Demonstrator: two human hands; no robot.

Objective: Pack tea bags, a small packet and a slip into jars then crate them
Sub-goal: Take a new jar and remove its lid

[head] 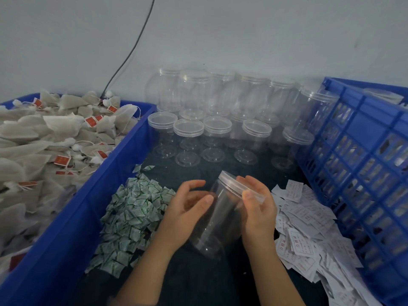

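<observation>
Bracing tilted clear plastic jar at centre of dark bench with left hand curled round body, right hand gripping its clear screw lid at 1 o'clock, probably to unscrew; green-white packets at 9, paper slips at 3 for reach.

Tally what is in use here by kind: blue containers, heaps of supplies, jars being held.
Blue containers: 2, bin and crate
Heaps: 3, tea bags, packets, slips
Held: 1, jar
Total: 6
</observation>
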